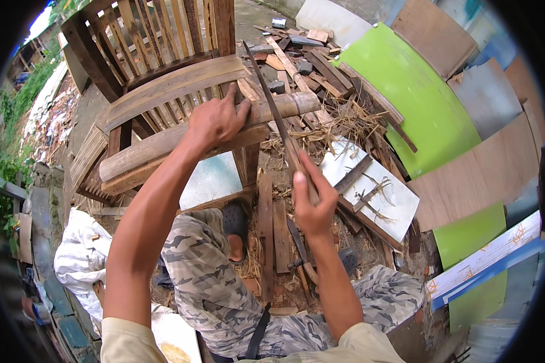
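A length of bamboo pole [157, 144] lies across the front of a slatted wooden bench [175, 85], its right end sticking out past the bench. My left hand [215, 121] grips the pole from above near that end, index finger and thumb stretched forward. In my right hand [315, 196] is the wooden handle of a machete [270, 100], a long, dark, narrow blade seen nearly edge-on. The blade points up and away, crossing over the pole just right of my left hand. Whether it touches the bamboo I cannot tell.
Scrap wood [327, 69] and straw [357, 127] are heaped beyond the bench. Bright green sheet [412, 91] and other panels lie along the right. A white board [375, 181] with sticks on it is right of my right hand. A hammer-like tool [300, 263] lies between my feet.
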`<state>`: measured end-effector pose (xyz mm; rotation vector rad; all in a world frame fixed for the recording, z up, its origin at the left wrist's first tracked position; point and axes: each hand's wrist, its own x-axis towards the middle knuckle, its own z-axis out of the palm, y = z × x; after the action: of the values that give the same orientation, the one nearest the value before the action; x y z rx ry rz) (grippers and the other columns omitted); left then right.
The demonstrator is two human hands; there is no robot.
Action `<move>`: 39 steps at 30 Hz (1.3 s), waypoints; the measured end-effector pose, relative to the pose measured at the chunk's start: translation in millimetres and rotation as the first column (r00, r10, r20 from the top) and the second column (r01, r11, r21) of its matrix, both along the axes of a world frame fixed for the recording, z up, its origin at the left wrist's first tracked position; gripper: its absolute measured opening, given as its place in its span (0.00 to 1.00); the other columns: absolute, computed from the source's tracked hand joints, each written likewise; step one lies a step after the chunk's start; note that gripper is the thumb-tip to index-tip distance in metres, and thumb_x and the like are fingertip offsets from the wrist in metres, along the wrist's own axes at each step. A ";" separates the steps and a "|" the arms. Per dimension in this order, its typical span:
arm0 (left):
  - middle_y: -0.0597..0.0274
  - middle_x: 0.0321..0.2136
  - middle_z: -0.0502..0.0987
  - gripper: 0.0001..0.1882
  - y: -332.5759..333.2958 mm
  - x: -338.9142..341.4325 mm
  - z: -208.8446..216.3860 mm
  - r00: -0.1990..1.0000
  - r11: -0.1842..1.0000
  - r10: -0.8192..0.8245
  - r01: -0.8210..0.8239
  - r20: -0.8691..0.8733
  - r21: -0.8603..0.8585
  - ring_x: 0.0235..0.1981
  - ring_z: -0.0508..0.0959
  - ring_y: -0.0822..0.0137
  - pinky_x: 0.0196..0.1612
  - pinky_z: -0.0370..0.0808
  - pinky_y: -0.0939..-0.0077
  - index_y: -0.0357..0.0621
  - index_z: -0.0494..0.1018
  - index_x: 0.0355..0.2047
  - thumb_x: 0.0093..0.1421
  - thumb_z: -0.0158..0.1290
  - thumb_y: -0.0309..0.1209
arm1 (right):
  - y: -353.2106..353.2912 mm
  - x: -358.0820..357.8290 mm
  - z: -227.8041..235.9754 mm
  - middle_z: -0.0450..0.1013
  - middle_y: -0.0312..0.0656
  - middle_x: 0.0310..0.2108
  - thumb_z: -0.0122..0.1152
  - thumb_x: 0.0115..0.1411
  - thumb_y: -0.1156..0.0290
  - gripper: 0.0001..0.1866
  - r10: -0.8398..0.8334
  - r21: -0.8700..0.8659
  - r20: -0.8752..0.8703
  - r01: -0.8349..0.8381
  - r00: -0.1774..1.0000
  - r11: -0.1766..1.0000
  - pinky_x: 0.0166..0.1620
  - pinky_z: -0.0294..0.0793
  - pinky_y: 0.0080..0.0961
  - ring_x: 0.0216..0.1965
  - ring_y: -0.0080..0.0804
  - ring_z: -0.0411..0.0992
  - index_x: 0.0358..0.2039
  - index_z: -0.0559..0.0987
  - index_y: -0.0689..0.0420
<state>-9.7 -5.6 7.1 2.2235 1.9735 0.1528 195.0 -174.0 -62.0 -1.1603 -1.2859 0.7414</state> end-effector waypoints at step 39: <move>0.30 0.35 0.82 0.47 13.9 -7.7 -8.9 0.998 0.999 0.044 -0.043 -0.041 0.031 0.40 0.83 0.39 0.52 0.79 0.48 0.34 0.38 0.75 0.71 0.32 0.59 | -152.0 29.0 -33.8 0.82 0.47 0.44 0.54 0.67 0.74 0.22 -0.028 -0.011 -0.052 0.028 0.998 1.000 0.24 0.69 0.17 0.20 0.15 0.69 0.61 0.76 0.66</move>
<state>-17.3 8.4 -1.8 2.2211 2.0555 0.1438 224.1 -325.9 -95.8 -1.1581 -1.2212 0.7542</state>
